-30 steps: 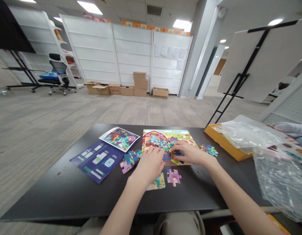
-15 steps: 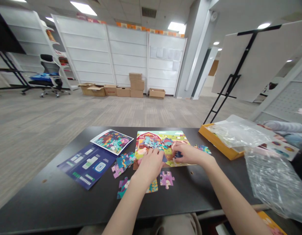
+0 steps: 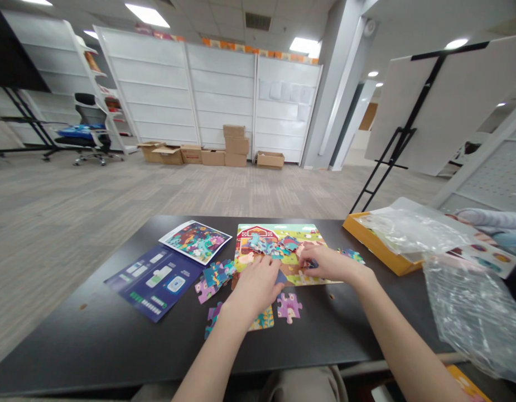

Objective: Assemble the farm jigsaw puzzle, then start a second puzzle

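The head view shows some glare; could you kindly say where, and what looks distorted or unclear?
Head view: the ceiling lights burn out to white, and reflections streak the clear plastic bag. Head view: the black screen leans, likely lens distortion. Head view: the small print on the navy leaflet and the puzzle piece in the right hand look too soft to make out.

Bare forearms (image 3: 218, 346) extended, left hand (image 3: 258, 280) palm down, right hand (image 3: 329, 262) bent inward (fingers (image 3: 307, 252) curled)
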{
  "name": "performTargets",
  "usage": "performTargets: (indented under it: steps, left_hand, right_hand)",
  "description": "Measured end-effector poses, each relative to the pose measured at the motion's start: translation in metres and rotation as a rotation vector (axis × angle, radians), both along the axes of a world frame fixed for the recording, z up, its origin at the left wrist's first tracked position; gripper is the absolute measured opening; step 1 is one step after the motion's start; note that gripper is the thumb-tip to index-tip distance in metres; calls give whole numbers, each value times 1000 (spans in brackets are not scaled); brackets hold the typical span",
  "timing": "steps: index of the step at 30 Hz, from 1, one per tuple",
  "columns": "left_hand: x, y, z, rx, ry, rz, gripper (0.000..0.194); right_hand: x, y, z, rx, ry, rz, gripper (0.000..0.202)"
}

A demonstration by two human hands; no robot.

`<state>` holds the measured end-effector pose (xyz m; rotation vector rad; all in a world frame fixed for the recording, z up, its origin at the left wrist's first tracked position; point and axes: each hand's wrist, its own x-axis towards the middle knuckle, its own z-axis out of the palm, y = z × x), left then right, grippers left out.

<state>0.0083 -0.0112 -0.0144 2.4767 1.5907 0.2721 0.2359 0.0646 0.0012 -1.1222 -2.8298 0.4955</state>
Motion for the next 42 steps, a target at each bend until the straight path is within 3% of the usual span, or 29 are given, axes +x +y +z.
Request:
performTargets:
  steps: [9,13,22,28,33,37,42]
  left_hand:
    - [-15,-6,5,13,-29,24,52]
    - [-24,-10,7,11,-80,22,50]
    - [-35,-13,5,28,-80,0,49]
    - [-33,-15,6,34,-43,3,48]
    - [-32,-15,7,30,-32,13,45]
    - [-32,-14,7,41,-25,13,44]
    - [-31,-12,7,54,-24,6,38]
  right_hand:
    - [27,11,0,-85,-230,-356,8]
    - [42,14,0,-128,-306,-502,11]
    - [83,25,-9,-205,-300,-656,26]
    - [91,26,-8,-184,-250,-617,28]
    - [81,28,-2,-21,-195,-614,24]
    - [52,29,-4,165,-13,-529,32]
    - [0,28,-23,253,226,-234,33]
